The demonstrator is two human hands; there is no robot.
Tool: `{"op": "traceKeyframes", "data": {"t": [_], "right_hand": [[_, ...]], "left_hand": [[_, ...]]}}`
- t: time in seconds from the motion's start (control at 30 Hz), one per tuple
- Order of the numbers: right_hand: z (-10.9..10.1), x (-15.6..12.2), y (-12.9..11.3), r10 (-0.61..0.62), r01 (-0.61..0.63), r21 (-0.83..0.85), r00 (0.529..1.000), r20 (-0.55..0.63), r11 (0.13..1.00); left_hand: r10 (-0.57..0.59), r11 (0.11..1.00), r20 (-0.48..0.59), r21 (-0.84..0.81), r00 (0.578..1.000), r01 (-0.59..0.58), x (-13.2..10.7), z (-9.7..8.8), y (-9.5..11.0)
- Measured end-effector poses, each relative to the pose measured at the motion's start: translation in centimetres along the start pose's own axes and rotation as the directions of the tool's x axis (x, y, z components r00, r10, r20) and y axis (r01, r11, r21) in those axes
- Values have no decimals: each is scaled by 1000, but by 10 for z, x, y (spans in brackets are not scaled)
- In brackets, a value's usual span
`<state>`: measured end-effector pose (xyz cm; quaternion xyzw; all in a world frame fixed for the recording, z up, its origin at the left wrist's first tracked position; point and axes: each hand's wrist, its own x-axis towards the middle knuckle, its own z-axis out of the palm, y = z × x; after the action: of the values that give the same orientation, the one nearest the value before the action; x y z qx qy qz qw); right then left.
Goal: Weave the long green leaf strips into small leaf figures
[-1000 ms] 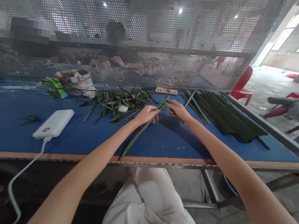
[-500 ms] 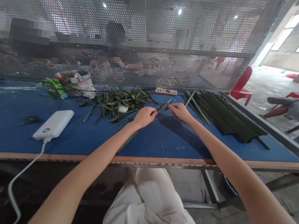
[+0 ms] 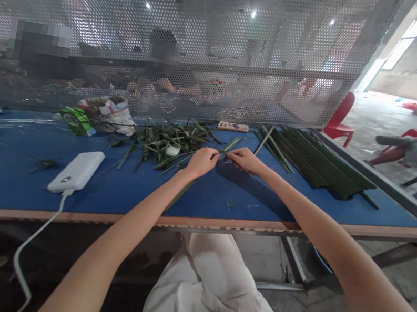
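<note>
My left hand is closed in a pinch on a long green leaf strip. One end of the strip sticks up past the fingers, and the other trails under my wrist toward the table's front edge. My right hand is just to the right, its thumb and fingers pinched together by the strip; what lies between them is too small to make out. Left of my hands lies a heap of folded and cut leaf pieces with a small white object in it. A stack of long flat leaves lies to the right.
On the blue table are a white power bank with its cable, a green packet, a crumpled bag and a phone-like case. A perforated metal screen rises behind; people sit beyond it. Another person's limb shows at right.
My right hand has moved slightly left, closer to my left hand, along the leaf strip. My left hand stays nearly in place, still holding it.
</note>
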<state>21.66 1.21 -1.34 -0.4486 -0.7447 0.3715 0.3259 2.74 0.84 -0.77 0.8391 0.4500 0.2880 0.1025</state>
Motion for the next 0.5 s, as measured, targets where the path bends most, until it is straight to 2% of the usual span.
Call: {"op": "traceKeyframes", "data": {"t": [0.07,0.13,0.3,0.4,0.5], "right_hand": [[2,1,0,-7,8,55,1000,-6,998],[2,3,2,1,2,122,1000,-19,992],[0,7,4,19,5,363,998,-63,932],[-3,6,2,17,19,432,997,-79,902],[-6,5,2,22,36,416,991,-133,909]], "left_hand": [[-32,989,36,-143,999,37,2,0,-2],[-78,942,112,-318,991,110,5,0,-3],[-182,709,239,-640,954,296,10,-1,-4],[-219,607,298,-704,929,369,9,-2,1],[-234,616,347,-670,908,415,9,-4,5]]}}
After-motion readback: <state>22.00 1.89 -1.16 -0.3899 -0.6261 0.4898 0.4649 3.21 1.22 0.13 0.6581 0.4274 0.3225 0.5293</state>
